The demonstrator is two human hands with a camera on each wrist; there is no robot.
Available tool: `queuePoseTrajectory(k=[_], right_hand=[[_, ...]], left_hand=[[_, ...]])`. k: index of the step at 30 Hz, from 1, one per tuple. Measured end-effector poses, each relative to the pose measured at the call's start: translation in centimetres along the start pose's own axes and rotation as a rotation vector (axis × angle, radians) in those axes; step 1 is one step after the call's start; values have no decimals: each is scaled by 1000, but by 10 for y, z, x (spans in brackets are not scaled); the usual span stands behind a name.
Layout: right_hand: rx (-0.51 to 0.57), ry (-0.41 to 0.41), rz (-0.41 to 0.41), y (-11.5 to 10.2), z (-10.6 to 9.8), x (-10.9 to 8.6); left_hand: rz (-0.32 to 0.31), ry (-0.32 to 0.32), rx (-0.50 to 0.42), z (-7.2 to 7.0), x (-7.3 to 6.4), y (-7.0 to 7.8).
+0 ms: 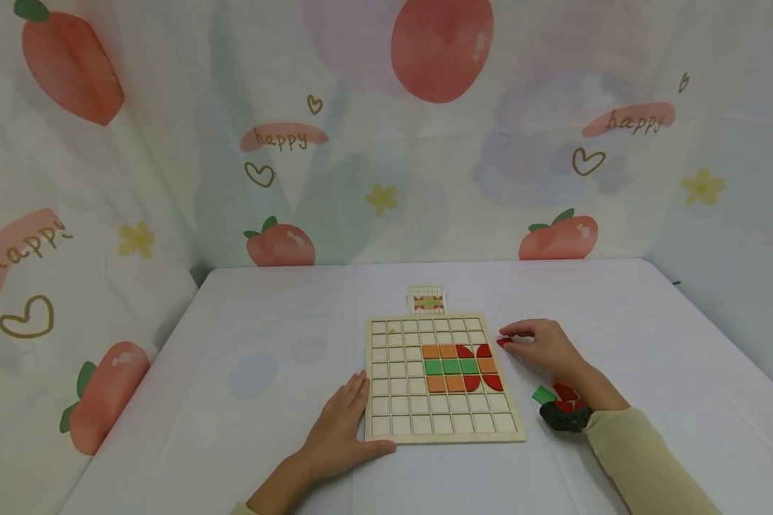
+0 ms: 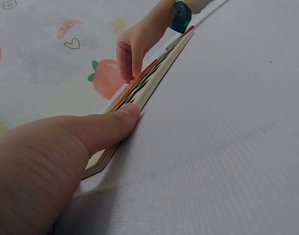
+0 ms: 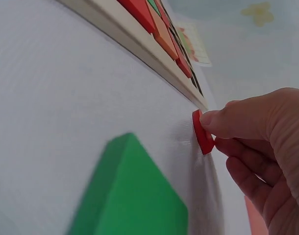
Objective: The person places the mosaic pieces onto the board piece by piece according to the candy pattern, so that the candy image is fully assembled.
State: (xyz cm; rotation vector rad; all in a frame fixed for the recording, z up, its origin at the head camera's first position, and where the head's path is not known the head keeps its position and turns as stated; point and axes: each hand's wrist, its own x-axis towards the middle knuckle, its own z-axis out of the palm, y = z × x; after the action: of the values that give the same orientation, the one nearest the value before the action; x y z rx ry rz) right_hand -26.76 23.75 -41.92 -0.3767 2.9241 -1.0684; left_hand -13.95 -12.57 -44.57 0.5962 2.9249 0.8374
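Note:
A wooden grid board (image 1: 399, 405) lies on the table, with orange tiles (image 1: 447, 350), green tiles (image 1: 451, 367) and rounded red tiles (image 1: 492, 382) set in its right half. My left hand (image 1: 340, 429) rests at the board's near left corner, fingers extended along the left side and thumb on the front edge. Just beyond the right edge, my right hand (image 1: 547, 347) pinches a small red tile (image 3: 202, 133) between thumb and fingers, close to the tabletop. Its full outline is partly hidden by the thumb. Nearer me lie a loose green tile (image 1: 544, 395) and several red ones (image 1: 565, 392).
A pattern card (image 1: 428, 299) lies against the board's far edge. The right wrist wears a dark band (image 1: 563, 418), which partly covers the loose tiles. A printed cloth backdrop (image 1: 425, 179) stands behind the white table (image 1: 283, 307).

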Motion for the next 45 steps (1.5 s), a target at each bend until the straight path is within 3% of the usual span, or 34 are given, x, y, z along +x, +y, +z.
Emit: queuePoseTrajectory(k=[4, 13, 25, 29, 35, 45], right_hand=[[-5, 9, 6, 0, 0, 1], [-14, 41, 99, -3, -1, 3], [-37, 65, 113, -6, -3, -2], [-25, 27, 71, 0, -10, -4], [-26, -73, -70, 5, -17, -3], [-72, -155, -78, 7, -16, -3]], left_hand=[[3, 2, 0, 0, 0, 0], [-5, 1, 3, 0, 1, -1], [-3, 1, 0, 0, 2, -1], [-7, -6, -3, 1, 2, -1], [-8, -11, -4, 1, 1, 0], [-9, -9, -6, 0, 1, 0]])
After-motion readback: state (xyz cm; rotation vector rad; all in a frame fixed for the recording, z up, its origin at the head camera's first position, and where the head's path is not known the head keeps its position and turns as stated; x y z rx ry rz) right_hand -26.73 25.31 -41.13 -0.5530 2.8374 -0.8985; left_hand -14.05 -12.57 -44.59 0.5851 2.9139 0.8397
